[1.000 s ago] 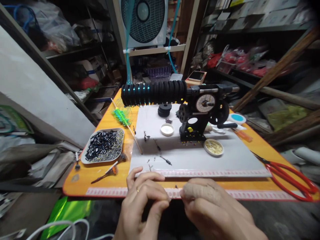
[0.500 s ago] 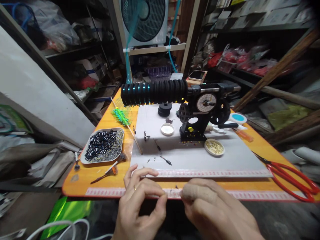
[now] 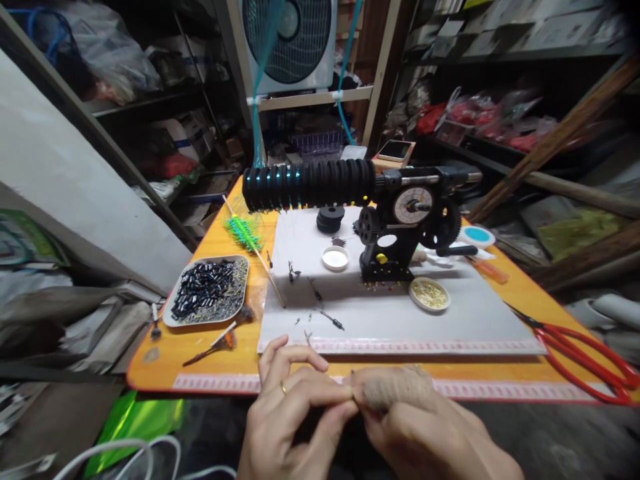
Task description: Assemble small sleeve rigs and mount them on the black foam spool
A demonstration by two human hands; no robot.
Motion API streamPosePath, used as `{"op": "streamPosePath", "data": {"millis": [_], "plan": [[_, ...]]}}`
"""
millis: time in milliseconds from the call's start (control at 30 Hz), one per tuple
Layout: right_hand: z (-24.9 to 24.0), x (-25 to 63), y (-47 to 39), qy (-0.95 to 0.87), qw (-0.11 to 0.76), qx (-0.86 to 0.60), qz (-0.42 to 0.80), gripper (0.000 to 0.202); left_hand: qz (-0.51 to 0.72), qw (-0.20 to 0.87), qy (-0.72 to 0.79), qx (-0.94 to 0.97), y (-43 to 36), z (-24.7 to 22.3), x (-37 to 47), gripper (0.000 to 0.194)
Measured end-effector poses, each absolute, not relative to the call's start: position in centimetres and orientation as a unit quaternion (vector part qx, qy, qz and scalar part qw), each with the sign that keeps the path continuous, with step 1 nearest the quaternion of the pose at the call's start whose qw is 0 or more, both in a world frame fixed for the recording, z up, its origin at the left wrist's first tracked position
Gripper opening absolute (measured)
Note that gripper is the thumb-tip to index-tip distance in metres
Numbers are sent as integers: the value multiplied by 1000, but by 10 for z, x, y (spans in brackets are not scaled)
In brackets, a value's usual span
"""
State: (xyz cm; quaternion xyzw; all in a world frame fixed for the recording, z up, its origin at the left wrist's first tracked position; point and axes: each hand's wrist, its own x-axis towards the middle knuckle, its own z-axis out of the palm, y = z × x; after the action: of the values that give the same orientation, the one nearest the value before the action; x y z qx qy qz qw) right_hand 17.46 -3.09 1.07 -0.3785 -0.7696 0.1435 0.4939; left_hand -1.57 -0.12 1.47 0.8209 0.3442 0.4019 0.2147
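At the front edge of the table, my left hand (image 3: 300, 413) pinches thumb and forefinger together; its other fingers are raised and a ring shows on one. My right hand (image 3: 425, 427) is closed, with tan wrapping round one finger, and its fingertips meet those of the left. Whatever small thing lies between them is too tiny and hidden to name. Just beyond the hands, a small dark rod-shaped piece (image 3: 332, 321) and some tiny bits lie on a white board (image 3: 380, 323). A printed ruler strip (image 3: 215, 382) runs along the table edge beneath the hands.
A black hand-cranked winding device (image 3: 387, 247) with a ribbed roller (image 3: 310, 185) stands behind. Left sits a tray (image 3: 167, 313) of dark cylinders; right, a dish of gold beads (image 3: 429, 295) and red-handled scissors (image 3: 583, 357). A small white dish (image 3: 335, 259) and a green-wrapped stick (image 3: 243, 232) lie further back.
My left hand has moved right, and its pinched fingertips now meet the right hand's, where a gap showed before. My right hand has shifted slightly left and down.
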Motion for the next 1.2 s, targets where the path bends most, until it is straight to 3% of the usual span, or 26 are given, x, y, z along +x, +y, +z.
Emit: {"op": "streamPosePath", "data": {"millis": [67,200,367,600,667,867,1000,1067,1200], "plan": [[14,175,-30,-768,508,-364,141,15,417,232,350,806,-2,15,-14,25],[26,172,-25,-748,513,-388,162,33,471,316,356,743,-3,14,-10,16],[35,165,-20,-734,508,-400,210,21,513,364,356,691,-3,8,-7,17],[21,168,-15,-826,475,-298,-64,13,478,372,399,688,-4,9,-6,11],[22,168,-13,-828,474,-293,-56,13,472,331,403,711,-3,11,-7,11],[41,164,-12,-762,481,-391,186,18,429,51,336,837,4,20,-16,32],[46,167,-12,-770,456,-385,227,19,390,-26,307,868,7,24,-17,29],[45,169,-11,-784,449,-372,214,21,399,4,329,856,7,23,-14,24],[41,168,-7,-806,439,-355,178,23,477,208,402,753,3,15,-3,19]]}}
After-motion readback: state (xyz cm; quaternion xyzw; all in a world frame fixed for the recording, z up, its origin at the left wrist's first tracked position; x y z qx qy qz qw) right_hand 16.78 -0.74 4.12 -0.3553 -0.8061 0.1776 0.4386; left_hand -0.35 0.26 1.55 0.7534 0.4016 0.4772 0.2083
